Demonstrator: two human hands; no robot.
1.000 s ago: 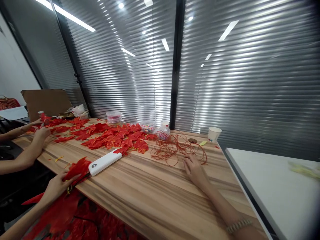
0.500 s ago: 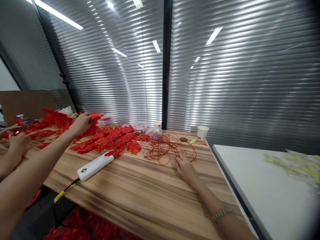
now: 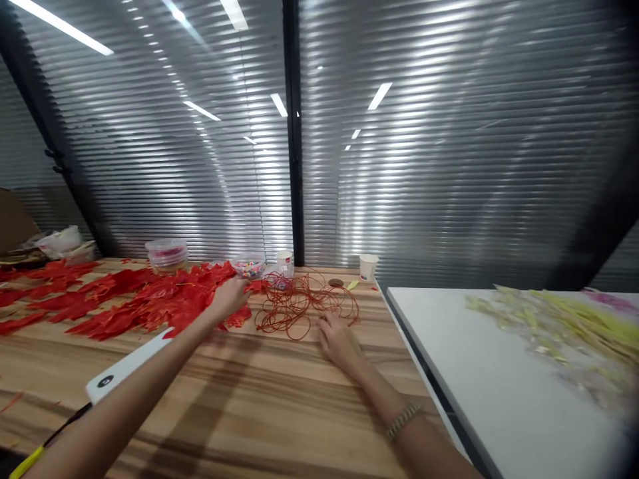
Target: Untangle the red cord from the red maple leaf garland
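Note:
My left hand (image 3: 230,297) is over the right end of a heap of red maple-leaf-shaped pieces (image 3: 170,293). Its fingers point toward a loose tangle of thin red cord (image 3: 287,303); they are blurred, and I cannot make out a grip. My right hand (image 3: 340,340) rests on the wooden table at the near right edge of the tangle. Its fingers are loosely spread, with the tips at the cord, and nothing is visibly held. Under my left forearm lies a white power strip (image 3: 130,362), partly hidden.
Behind the heap are stacked clear tubs (image 3: 167,255), a tub of colored beads (image 3: 249,266) and a paper cup (image 3: 284,259). Another paper cup (image 3: 368,266) and a brown disc (image 3: 336,283) stand right of them. A white table (image 3: 449,346) bears yellow bagged pieces (image 3: 594,332).
The view has turned right. My left hand has moved right from the leaves toward the cord, while my right hand stays beside the cord. Another person's hands at far left have left view.

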